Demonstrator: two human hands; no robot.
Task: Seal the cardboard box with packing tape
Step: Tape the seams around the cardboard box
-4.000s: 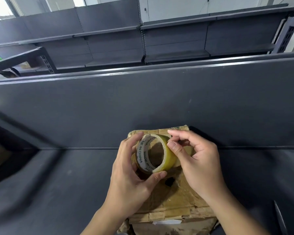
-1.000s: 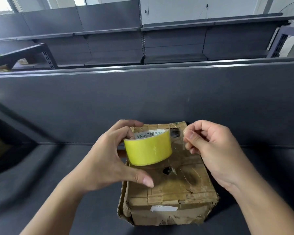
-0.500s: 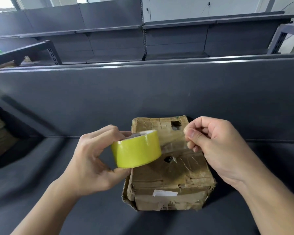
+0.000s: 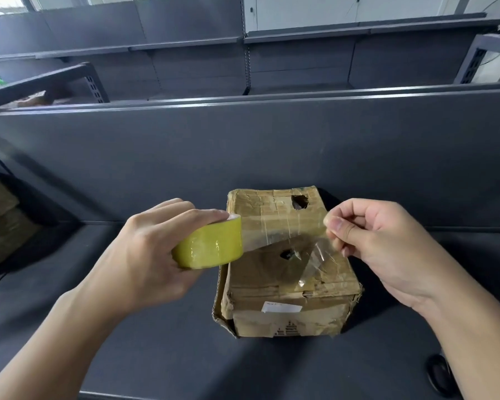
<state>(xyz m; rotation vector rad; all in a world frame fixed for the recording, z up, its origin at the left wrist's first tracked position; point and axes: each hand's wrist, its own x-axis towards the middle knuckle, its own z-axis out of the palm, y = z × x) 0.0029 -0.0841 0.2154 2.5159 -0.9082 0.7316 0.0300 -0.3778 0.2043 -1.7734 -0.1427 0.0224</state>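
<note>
The left hand is clamped on a roll of yellowish-green packing tape, with the fingers curled over its far rim and the thumb under its near side. The roll is held in the air just left of the box and above its left edge.

From the roll a strip of clear tape is stretched rightward across the far half of the box top. It appears to be lifted clear of the cardboard, not stuck to it. Its right end is creased, and a loose fold hangs down toward the lid.

The worn brown cardboard box sits below, on the dark grey shelf surface close to the upright back panel. Its flaps are folded shut and carry old tape. Two ragged holes are seen in the lid, and the near-left corner gapes.

The strip's free end is pinched between the thumb and fingertips of the right hand, which is held well apart from the left hand.

The task is judged to be at an early stage: tape is drawn out but none of it laid. The strip is yet to be lowered, pressed down and severed. A dark object at the near right cannot be identified.
</note>
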